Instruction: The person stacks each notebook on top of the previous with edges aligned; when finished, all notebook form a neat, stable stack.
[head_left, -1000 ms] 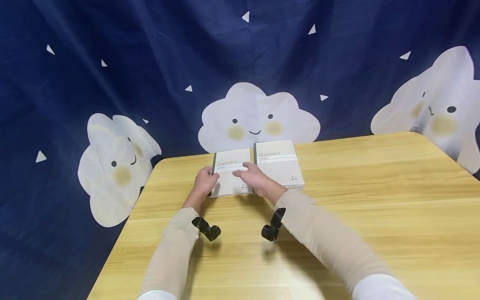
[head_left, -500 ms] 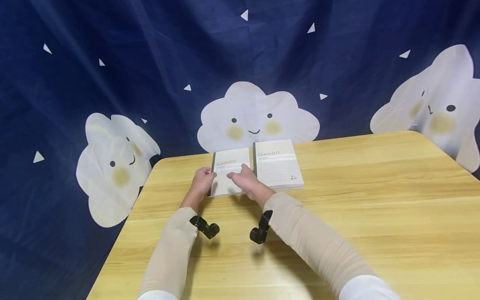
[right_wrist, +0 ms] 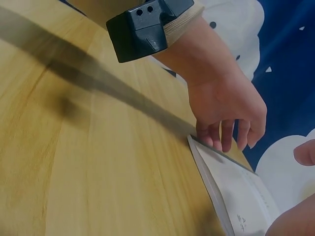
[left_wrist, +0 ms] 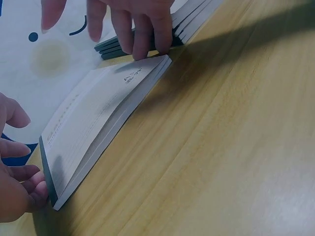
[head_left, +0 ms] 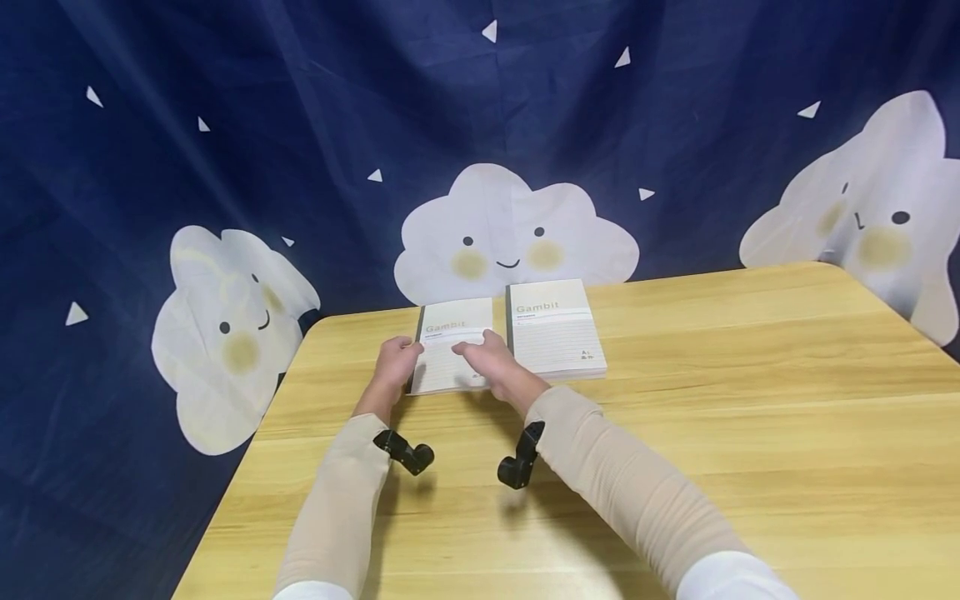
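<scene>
A white notebook [head_left: 444, 360] marked "Gambit", with a dark spine, lies flat near the back of the table. My left hand [head_left: 395, 363] is at its spine side, fingertips against the dark edge in the left wrist view. On the opposite side my right hand [head_left: 492, 362] reaches over the notebook's right part. Its fingers [left_wrist: 142, 37] point down at the notebook's right edge, with the thumb above the cover. Just to the right is a stack of similar notebooks [head_left: 557, 333], its several dark spines stepped in the left wrist view.
The wooden table [head_left: 675, 467] reaches forward to a dark blue curtain [head_left: 337, 125] printed with smiling clouds. The notebooks are close to the table's back edge. Black wrist cameras [head_left: 405, 452] hang below both sleeves.
The single notebook has shifted slightly left, widening its gap from the stack. My left hand has moved left with it; my right hand moved left earlier and then stayed nearly still.
</scene>
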Available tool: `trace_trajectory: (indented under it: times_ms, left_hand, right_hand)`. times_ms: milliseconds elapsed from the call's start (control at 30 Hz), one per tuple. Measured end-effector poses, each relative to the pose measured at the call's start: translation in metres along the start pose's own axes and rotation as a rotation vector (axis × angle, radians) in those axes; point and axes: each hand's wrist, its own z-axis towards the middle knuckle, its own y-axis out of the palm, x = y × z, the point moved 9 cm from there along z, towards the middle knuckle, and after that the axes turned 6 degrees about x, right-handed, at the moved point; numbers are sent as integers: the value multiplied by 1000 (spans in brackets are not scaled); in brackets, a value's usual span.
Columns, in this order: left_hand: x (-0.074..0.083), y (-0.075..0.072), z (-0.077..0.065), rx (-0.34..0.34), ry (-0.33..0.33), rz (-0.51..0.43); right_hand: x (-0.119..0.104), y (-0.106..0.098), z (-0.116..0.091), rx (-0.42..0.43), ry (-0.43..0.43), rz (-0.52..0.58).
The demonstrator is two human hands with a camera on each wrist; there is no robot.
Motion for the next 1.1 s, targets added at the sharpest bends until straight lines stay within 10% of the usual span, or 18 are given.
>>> trace_trajectory:
  times_ms: [1100]
  left_hand:
    - [-7,-28,-4,17,-64,-49]
  right_hand:
    - [6,1,7,-27,58,114]
